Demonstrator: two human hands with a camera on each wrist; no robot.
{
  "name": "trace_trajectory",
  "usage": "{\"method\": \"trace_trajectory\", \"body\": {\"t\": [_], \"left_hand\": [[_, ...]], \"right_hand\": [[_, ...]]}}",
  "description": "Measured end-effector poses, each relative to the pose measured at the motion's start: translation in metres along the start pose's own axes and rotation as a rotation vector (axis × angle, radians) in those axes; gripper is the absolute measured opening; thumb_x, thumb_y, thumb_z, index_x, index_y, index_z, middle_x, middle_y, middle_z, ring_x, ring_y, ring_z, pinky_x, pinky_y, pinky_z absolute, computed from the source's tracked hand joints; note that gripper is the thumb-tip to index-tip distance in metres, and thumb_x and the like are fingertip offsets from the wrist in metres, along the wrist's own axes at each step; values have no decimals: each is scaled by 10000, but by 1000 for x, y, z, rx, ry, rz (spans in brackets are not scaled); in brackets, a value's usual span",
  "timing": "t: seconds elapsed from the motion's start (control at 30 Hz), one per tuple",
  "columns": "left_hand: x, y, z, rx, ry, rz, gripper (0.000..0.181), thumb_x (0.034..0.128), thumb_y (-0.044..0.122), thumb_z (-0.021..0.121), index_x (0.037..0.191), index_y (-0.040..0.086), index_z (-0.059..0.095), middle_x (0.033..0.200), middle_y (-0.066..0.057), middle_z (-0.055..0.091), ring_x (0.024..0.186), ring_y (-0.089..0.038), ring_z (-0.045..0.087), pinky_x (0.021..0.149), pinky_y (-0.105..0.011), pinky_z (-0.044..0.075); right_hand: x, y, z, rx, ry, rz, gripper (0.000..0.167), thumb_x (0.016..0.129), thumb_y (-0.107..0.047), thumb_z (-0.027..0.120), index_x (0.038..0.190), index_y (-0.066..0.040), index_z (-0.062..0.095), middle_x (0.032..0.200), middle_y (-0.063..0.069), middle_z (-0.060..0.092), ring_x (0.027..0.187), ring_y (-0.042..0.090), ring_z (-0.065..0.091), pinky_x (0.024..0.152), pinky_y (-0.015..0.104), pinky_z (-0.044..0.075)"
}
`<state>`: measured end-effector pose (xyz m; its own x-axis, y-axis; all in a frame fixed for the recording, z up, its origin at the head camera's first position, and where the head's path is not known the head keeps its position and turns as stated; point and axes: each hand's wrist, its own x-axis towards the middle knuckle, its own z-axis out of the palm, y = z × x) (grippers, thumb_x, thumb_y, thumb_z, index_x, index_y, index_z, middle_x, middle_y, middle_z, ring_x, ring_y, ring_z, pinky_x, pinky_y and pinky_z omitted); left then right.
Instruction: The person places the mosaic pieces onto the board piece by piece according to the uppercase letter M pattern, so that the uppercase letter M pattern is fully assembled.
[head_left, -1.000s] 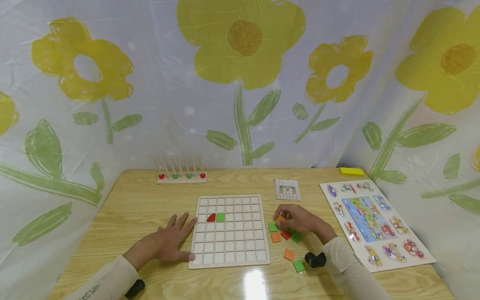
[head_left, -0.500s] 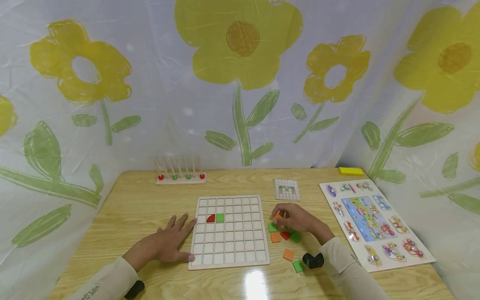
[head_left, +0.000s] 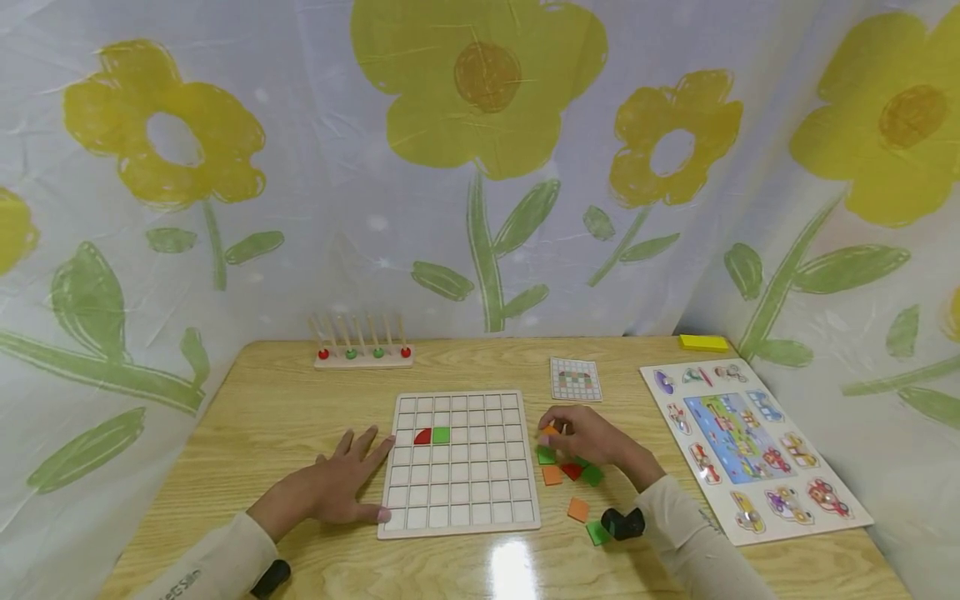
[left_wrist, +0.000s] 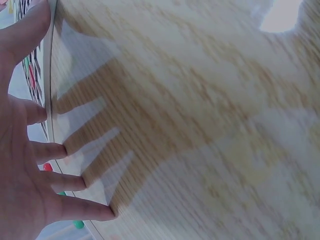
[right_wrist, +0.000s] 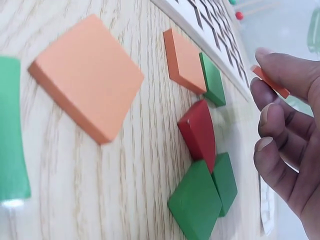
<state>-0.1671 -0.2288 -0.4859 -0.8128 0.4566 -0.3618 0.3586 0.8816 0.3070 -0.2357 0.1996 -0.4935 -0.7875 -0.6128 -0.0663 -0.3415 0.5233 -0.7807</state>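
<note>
Toward the near edge of the counter [head_left: 450, 571], a green tile [head_left: 597, 533] lies partly hidden by the black device [head_left: 624, 523] on the right wrist, with an orange tile [head_left: 578, 510] just beyond it. Of the 2 hands, the left hand [head_left: 345, 487] is unclenched, fingers spread, thumb and index fingertip touching the left side of a gridded board [head_left: 532, 524]. To the board's right sits a loose group of 5 tiles: 1 orange, 1 red and 3 green. Above them, the right hand [head_left: 588, 433] pinches an orange piece [right_wrist: 271, 81] between thumb and index finger, clear of the counter. On the board, a red curved piece [head_left: 423, 437] and a green square [head_left: 441, 435] fill 2 neighbouring cells in the 3rd row from the far side. A picture puzzle [head_left: 722, 497] lies farther right. Beyond are a patterned card [head_left: 576, 380], a peg stand [head_left: 363, 362] with 4 beads, a yellow block [head_left: 703, 342] and a flowered curtain [head_left: 337, 233].
</note>
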Motion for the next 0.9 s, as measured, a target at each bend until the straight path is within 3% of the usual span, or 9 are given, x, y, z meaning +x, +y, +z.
{"method": "trace_trajectory", "body": {"t": [0.6,0.9], "left_hand": [[-3,4,-4,-45,-3,2,1103,826,689,678,1617,112,171,1649,-280,103,1447,-637,107,949,-863,244],[-3,4,-4,-34,0,2,1120,817,699,678,1618,111,160,1647,-278,108,1444,-639,116,946,-861,251]], "right_hand": [[7,-10,8,-24,31,-2,248,962,-241,702,1135,-63,715,931,11,628,690,86,516,616,233,470],[12,-18,13,-30,31,-10,266,959,-232,707,1163,-63,718,938,-7,643,645,78,510,589,228,469]]}}
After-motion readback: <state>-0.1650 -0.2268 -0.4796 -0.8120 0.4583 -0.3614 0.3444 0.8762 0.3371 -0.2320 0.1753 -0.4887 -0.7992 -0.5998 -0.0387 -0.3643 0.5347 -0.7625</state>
